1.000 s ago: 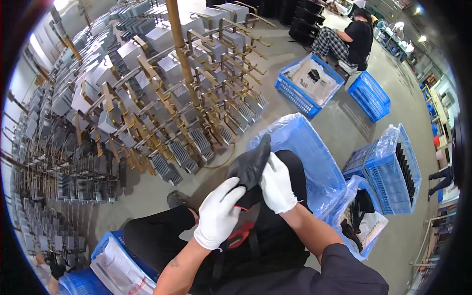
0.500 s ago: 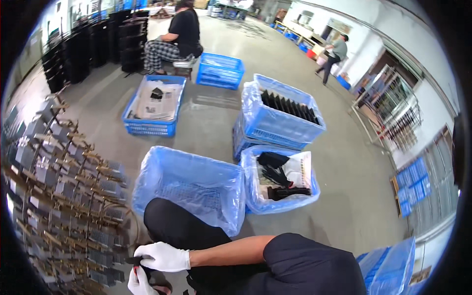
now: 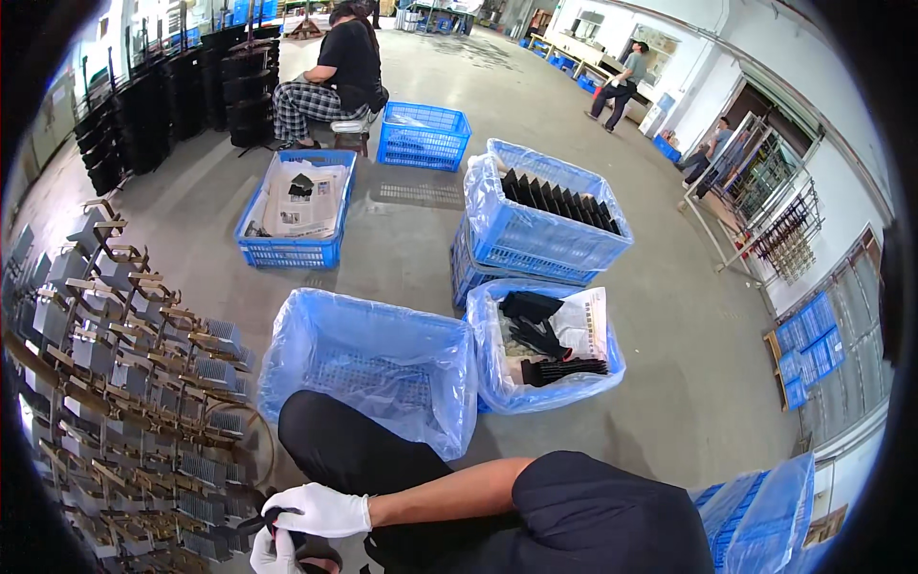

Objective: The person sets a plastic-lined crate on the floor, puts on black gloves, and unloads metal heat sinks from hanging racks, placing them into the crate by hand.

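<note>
Both my hands wear white gloves and meet low at the left, beside a rack (image 3: pixel 124 411) hung with many grey finned metal parts. My right hand (image 3: pixel 320 510) reaches across from the right, fingers bent around a small dark piece (image 3: pixel 251 525) that juts out toward the rack. Just below it is my left hand (image 3: pixel 273 553), partly cut off by the lower edge; its fingers are closed against the same dark piece. The gloves cover most of this piece, so its kind cannot be made out.
Before my knee stands a blue crate (image 3: pixel 373 320) lined with clear plastic. A lined crate (image 3: pixel 612 378) to its right holds black parts and paper; behind, a stacked crate (image 3: pixel 545 239) holds black finned pieces. Farther off are a paper-lined crate (image 3: pixel 292 252), a seated person (image 3: pixel 349 67) and a walking person (image 3: pixel 626 81).
My hands stay together at the rack, with the dark piece turned slightly between them. The view has shifted a little. The walking person has moved farther off, and another person shows near the doorway.
</note>
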`<control>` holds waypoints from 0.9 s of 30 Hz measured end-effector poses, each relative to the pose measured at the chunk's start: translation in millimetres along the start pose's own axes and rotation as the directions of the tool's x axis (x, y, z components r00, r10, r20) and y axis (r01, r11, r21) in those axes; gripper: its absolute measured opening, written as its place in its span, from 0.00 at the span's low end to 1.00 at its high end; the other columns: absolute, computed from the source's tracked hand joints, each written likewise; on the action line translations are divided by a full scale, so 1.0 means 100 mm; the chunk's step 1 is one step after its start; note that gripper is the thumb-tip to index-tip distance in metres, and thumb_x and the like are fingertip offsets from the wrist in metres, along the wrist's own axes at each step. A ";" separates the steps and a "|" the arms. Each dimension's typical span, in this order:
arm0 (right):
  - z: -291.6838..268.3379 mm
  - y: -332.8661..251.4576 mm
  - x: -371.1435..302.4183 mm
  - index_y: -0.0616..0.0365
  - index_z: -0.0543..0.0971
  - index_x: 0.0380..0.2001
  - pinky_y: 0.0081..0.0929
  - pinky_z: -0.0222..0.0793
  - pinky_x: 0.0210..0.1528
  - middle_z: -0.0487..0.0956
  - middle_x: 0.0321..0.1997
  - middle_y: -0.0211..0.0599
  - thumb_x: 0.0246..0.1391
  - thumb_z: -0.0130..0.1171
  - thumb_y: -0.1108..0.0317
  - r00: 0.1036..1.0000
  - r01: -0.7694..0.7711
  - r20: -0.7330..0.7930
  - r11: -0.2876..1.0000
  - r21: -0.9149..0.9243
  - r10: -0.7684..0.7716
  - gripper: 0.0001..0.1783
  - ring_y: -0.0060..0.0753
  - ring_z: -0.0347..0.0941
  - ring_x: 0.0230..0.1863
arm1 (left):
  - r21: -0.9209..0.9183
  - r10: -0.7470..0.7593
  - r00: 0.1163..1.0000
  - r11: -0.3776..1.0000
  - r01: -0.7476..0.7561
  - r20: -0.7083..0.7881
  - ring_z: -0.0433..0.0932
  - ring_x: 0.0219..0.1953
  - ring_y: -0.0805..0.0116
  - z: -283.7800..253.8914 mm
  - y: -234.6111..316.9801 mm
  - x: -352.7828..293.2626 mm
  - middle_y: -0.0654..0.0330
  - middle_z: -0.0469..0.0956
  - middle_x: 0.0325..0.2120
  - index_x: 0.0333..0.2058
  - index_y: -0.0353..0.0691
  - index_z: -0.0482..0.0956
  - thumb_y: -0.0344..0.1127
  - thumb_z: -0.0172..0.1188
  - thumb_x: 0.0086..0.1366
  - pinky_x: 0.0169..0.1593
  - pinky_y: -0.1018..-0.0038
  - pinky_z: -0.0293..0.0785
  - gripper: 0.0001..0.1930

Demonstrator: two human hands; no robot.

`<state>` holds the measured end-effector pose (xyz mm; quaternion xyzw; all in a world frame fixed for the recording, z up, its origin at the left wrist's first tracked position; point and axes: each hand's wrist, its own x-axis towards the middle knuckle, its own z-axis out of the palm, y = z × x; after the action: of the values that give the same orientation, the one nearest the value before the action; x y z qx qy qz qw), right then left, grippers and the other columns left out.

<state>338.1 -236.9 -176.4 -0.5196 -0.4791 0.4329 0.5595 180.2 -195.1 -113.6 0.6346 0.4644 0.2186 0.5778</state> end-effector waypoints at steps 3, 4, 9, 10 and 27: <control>0.02 0.03 0.02 0.60 0.79 0.44 0.36 0.72 0.44 0.82 0.37 0.47 0.64 0.54 0.63 0.999 0.037 0.015 0.998 0.049 -0.038 0.13 0.47 0.80 0.38 | 0.187 0.164 0.980 0.965 -0.182 0.110 0.78 0.42 0.53 -0.15 -0.27 0.06 0.44 0.80 0.43 0.49 0.28 0.76 0.31 0.53 0.71 0.48 0.67 0.73 0.13; 0.06 0.07 0.04 0.61 0.79 0.44 0.36 0.72 0.44 0.82 0.37 0.47 0.64 0.53 0.64 0.998 0.050 0.046 0.999 0.017 -0.050 0.13 0.44 0.79 0.38 | 0.243 0.225 0.967 0.938 -0.248 0.117 0.77 0.44 0.47 -0.22 -0.42 0.07 0.41 0.78 0.46 0.51 0.30 0.76 0.29 0.54 0.70 0.49 0.65 0.73 0.14; 0.04 0.07 0.03 0.63 0.76 0.51 0.36 0.72 0.48 0.81 0.42 0.51 0.58 0.53 0.69 0.997 -0.024 0.078 1.000 0.012 0.023 0.18 0.45 0.79 0.43 | 0.242 0.269 0.957 0.926 -0.288 0.109 0.75 0.50 0.36 -0.28 -0.75 0.10 0.35 0.74 0.51 0.55 0.33 0.73 0.26 0.58 0.65 0.53 0.59 0.73 0.19; 0.03 0.04 0.03 0.64 0.74 0.54 0.36 0.72 0.50 0.81 0.45 0.51 0.57 0.53 0.69 0.999 0.011 0.047 1.000 -0.005 -0.011 0.21 0.46 0.79 0.46 | 0.268 0.274 0.956 0.918 -0.292 0.103 0.76 0.48 0.42 -0.26 -0.71 0.09 0.39 0.75 0.50 0.54 0.30 0.73 0.30 0.59 0.67 0.52 0.62 0.74 0.18; 0.00 0.18 0.02 0.56 0.65 0.65 0.44 0.73 0.40 0.82 0.43 0.55 0.54 0.54 0.71 0.996 0.046 0.083 0.993 -0.105 -0.037 0.32 0.53 0.81 0.35 | 0.215 0.105 0.990 0.973 -0.082 -0.098 0.72 0.37 0.69 -0.01 -0.23 0.06 0.59 0.76 0.33 0.39 0.29 0.75 0.30 0.60 0.68 0.45 0.72 0.72 0.09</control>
<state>338.9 -233.2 -194.4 -0.5207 -0.5343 0.4157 0.5202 175.0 -191.9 -136.1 0.7004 0.4852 0.2296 0.4703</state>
